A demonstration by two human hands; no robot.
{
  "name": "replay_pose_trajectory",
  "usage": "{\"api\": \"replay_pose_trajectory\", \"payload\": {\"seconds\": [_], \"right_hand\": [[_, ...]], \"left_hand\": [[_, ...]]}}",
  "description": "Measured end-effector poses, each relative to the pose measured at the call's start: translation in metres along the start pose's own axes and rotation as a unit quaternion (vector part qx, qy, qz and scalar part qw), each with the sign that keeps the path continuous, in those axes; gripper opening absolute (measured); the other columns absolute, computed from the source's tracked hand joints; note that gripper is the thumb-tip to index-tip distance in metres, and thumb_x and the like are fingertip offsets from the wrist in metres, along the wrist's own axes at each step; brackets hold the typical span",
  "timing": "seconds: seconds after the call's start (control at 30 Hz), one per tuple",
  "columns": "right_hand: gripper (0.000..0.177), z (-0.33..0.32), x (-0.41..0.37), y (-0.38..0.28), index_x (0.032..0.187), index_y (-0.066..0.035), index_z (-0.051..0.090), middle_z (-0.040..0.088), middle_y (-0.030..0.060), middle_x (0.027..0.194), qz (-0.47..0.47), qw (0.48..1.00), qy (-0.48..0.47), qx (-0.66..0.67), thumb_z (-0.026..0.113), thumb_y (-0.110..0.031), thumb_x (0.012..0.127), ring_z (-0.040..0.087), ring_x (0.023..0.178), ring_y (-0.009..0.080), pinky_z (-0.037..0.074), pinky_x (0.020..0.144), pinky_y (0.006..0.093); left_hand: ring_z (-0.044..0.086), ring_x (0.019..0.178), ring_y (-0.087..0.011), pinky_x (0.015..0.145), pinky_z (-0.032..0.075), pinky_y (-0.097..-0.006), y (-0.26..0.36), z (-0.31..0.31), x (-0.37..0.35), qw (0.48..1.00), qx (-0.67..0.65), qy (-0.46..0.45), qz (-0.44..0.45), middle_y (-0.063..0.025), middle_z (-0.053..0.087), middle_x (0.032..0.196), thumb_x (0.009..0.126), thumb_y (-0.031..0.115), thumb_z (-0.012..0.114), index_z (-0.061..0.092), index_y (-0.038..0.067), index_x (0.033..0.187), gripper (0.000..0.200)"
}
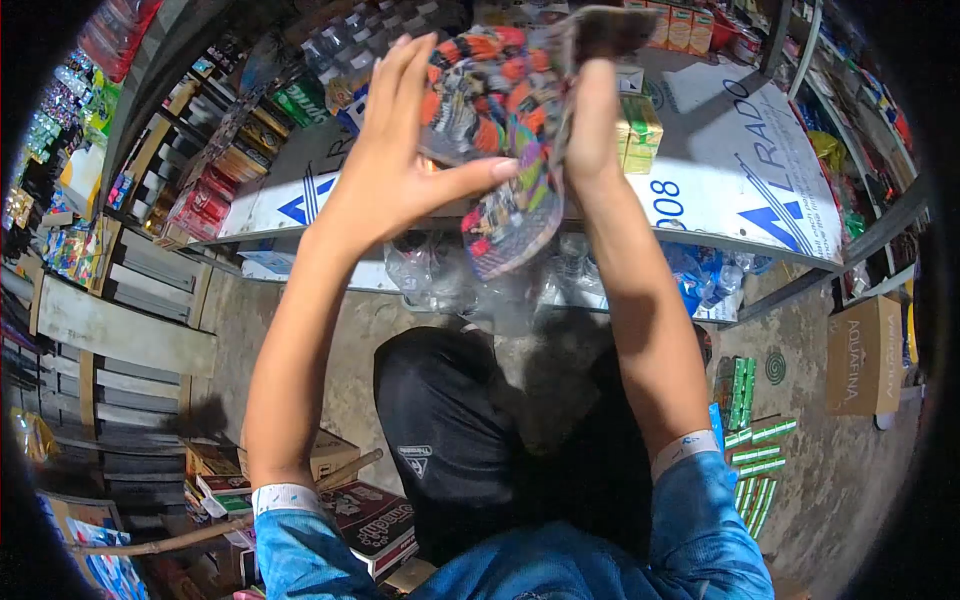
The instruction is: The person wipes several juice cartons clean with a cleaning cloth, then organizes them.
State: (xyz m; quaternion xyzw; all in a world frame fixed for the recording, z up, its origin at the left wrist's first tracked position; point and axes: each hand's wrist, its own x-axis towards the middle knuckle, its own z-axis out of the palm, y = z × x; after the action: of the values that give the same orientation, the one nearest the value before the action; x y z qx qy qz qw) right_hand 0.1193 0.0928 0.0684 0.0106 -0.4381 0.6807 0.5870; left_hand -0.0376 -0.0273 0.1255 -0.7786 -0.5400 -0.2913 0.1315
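Note:
A multicoloured packet (pixel 495 110) with see-through, shiny sides is held up in front of me, smeared a little by motion. Red, orange, black and purple patches show on it, but its contents are too blurred to name. My left hand (pixel 405 150) has its thumb across the packet's front and its long fingers up along the left side. On the opposite side, my right hand (pixel 595 130) is closed round the edge, beneath a dark flap (pixel 610 35) at the top. Behind the packet stands a shelf (pixel 700 190) covered with white printed board.
Small yellow-green boxes (pixel 638 135) stand on the shelf, with plastic bottles (pixel 360 40) at the back. Red cans (pixel 205 205) line the left. Green packs (pixel 750 440) lie on the floor right of my knees, near an Aquafina carton (pixel 865 355). A wooden stick (pixel 220 530) crosses boxes at lower left.

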Motion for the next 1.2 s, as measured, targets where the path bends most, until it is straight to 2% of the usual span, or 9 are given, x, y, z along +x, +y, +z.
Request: {"api": "replay_pose_trajectory", "payload": {"seconds": [0.07, 0.2, 0.3, 0.4, 0.53, 0.73, 0.93, 1.07, 1.2], "right_hand": [[0.034, 0.002, 0.004, 0.023, 0.128, -0.005, 0.06, 0.063, 0.0082, 0.121, -0.241, 0.866, 0.003, -0.437, 0.049, -0.012, 0.096, 0.059, 0.117, 0.0222, 0.048, 0.103, 0.0369], [0.037, 0.024, -0.025, 0.029, 0.121, -0.003, 0.067, 0.055, 0.0241, 0.134, -0.331, 0.842, 0.026, -0.425, 0.048, -0.023, 0.096, 0.053, 0.13, 0.0392, 0.04, 0.111, 0.0426], [0.049, 0.025, -0.033, 0.028, 0.132, 0.0, 0.064, 0.05, 0.0286, 0.147, -0.255, 0.921, -0.058, -0.29, 0.047, -0.03, 0.097, 0.048, 0.139, 0.0428, 0.035, 0.117, 0.0457], [0.049, 0.034, -0.041, 0.022, 0.135, -0.001, 0.064, 0.048, 0.0272, 0.151, -0.259, 0.891, -0.021, -0.372, 0.054, -0.03, 0.096, 0.047, 0.139, 0.0455, 0.034, 0.117, 0.0468], [0.045, 0.026, -0.041, 0.03, 0.135, -0.006, 0.065, 0.049, 0.0252, 0.151, -0.281, 0.861, -0.006, -0.425, 0.059, -0.026, 0.095, 0.048, 0.138, 0.0445, 0.036, 0.117, 0.0478], [0.038, -0.031, -0.043, 0.065, 0.127, -0.004, 0.069, 0.061, 0.0185, 0.137, 0.058, 0.898, 0.145, -0.411, 0.061, -0.028, 0.097, 0.062, 0.121, 0.0377, 0.048, 0.103, 0.0418], [0.044, 0.023, -0.041, 0.017, 0.137, -0.005, 0.063, 0.058, 0.02, 0.143, -0.269, 0.872, 0.01, -0.409, 0.059, -0.026, 0.098, 0.06, 0.126, 0.0386, 0.048, 0.105, 0.0413], [0.041, -0.036, -0.044, 0.063, 0.128, -0.002, 0.064, 0.061, 0.0195, 0.133, 0.076, 0.908, 0.117, -0.395, 0.054, -0.032, 0.102, 0.065, 0.114, 0.0373, 0.052, 0.096, 0.04], [0.037, 0.007, -0.049, 0.019, 0.131, -0.001, 0.062, 0.058, 0.0211, 0.138, -0.114, 0.919, 0.031, -0.377, 0.061, -0.019, 0.098, 0.059, 0.124, 0.0408, 0.047, 0.105, 0.0413]], "left_hand": [[0.027, 0.152, -0.0461, 0.124, 0.025, -0.0494, 0.001, 0.002, 0.005, 1.0, -0.012, -0.006, 0.02, -0.0328, 0.03, 0.16, 0.071, 0.064, 0.085, 0.027, -0.009, 0.157, 0.127], [0.029, 0.15, -0.0474, 0.125, 0.022, -0.0495, 0.004, 0.008, 0.008, 0.999, 0.023, 0.017, 0.034, -0.0373, 0.034, 0.155, 0.082, 0.061, 0.078, 0.028, -0.014, 0.154, 0.115], [0.027, 0.151, -0.048, 0.127, 0.016, -0.047, -0.003, 0.01, 0.01, 0.997, -0.062, 0.033, -0.016, -0.0364, 0.033, 0.157, 0.104, 0.051, 0.051, 0.031, -0.017, 0.151, 0.085], [0.024, 0.153, -0.0456, 0.127, 0.017, -0.0455, -0.011, 0.011, 0.008, 0.996, -0.085, 0.032, -0.024, -0.035, 0.03, 0.16, 0.106, 0.056, 0.04, 0.029, -0.012, 0.156, 0.085], [0.024, 0.154, -0.0447, 0.127, 0.018, -0.0453, -0.003, 0.015, 0.007, 0.99, -0.134, 0.045, -0.001, -0.0347, 0.029, 0.16, 0.106, 0.059, 0.04, 0.027, -0.009, 0.158, 0.087], [0.027, 0.152, -0.0454, 0.126, 0.02, -0.0473, 0.002, 0.016, 0.014, 1.0, -0.021, 0.018, -0.015, -0.0357, 0.031, 0.159, 0.097, 0.065, 0.055, 0.024, -0.013, 0.157, 0.103], [0.029, 0.151, -0.045, 0.125, 0.022, -0.0468, 0.006, 0.021, 0.017, 1.0, -0.017, 0.019, 0.016, -0.0343, 0.033, 0.158, 0.092, 0.066, 0.06, 0.024, -0.011, 0.157, 0.108], [0.033, 0.15, -0.0414, 0.123, 0.023, -0.0447, 0.005, 0.019, 0.019, 0.999, -0.018, 0.026, 0.016, -0.0295, 0.034, 0.159, 0.096, 0.064, 0.056, 0.023, -0.006, 0.161, 0.101], [0.035, 0.148, -0.0423, 0.123, 0.026, -0.0457, 0.007, 0.022, 0.019, 0.998, 0.04, 0.033, 0.039, -0.0296, 0.035, 0.159, 0.092, 0.056, 0.066, 0.025, -0.007, 0.16, 0.101]]}}
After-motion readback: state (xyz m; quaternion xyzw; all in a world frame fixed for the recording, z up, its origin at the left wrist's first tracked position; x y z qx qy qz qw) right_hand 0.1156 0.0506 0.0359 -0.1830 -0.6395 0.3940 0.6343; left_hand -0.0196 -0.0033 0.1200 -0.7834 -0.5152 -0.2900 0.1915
